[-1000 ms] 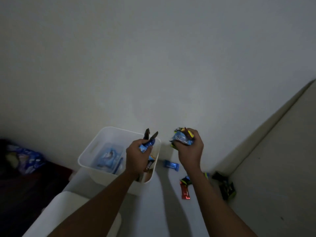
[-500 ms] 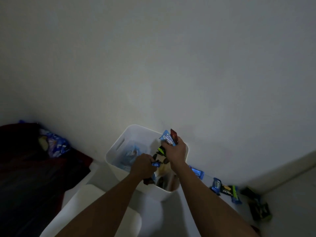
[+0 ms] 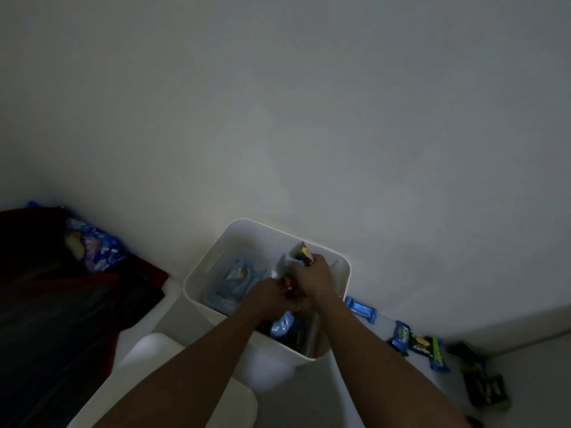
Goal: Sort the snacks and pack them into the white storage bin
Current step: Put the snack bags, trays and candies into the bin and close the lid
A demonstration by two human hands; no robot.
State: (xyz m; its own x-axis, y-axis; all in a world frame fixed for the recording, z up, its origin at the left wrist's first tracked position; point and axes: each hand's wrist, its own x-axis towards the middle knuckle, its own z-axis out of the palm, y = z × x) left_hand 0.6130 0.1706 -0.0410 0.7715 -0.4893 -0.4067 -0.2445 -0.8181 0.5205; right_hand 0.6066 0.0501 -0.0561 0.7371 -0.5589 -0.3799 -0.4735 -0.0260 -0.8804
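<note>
The white storage bin (image 3: 213,262) stands against the wall in dim light, with blue packets lying in its left half and dark wrappers in its right half. Both hands reach into it. My right hand (image 3: 313,274) grips a bunch of small snack packets (image 3: 295,254) that stick up above the fist. My left hand (image 3: 267,296) is curled just below and beside it, down inside the bin; what it holds is hidden. A blue wrapper (image 3: 282,325) shows under my left wrist.
Loose snacks lie on the floor right of the bin: a blue bar (image 3: 361,308), a blue and a black-green packet (image 3: 418,344), darker packs (image 3: 485,387) further right. A white lid or second bin (image 3: 148,353) sits near me. Dark cloth and a blue bag (image 3: 95,245) lie left.
Both hands have gone from above the bin's right rim down into the bin and come together. The blue bars seen in my left hand earlier are out of sight.
</note>
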